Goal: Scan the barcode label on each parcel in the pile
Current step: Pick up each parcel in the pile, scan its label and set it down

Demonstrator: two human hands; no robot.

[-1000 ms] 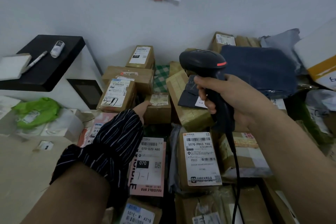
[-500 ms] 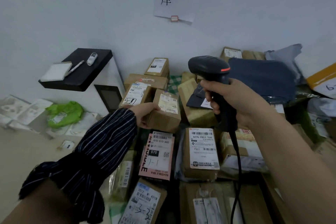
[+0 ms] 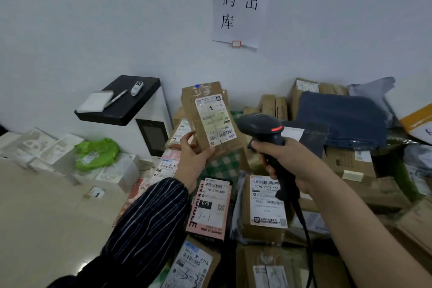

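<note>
A small brown cardboard parcel [image 3: 205,121] is held upright above the pile [image 3: 350,166], in front of the white wall. One broad face is turned to the camera and carries a white shipping label [image 3: 215,119], which is seen upside down: a handwritten mark stands near its top and the barcodes lie along its lower edge. A blue dot is seen at the parcel's upper edge. The parcel is clasped at its lower left corner by the left grip [image 3: 195,161], with the thumb laid on the front face and the fingers curled behind; a dark striped sleeve [image 3: 149,224] covers that forearm. A black scanner [image 3: 261,126] with an orange-red stripe is held by its handle in the right grip [image 3: 289,161], closed tightly round it. The scanner's head is placed just beside the label's lower right corner; whether the two touch cannot be told. The scanner's cable [image 3: 304,229] hangs down over the pile. The parcel's lower corner is hidden by the left thumb, most of the handle is hidden within the right grip, and the scanner's window is turned away. The label's small print is too blurred to be read.
</note>
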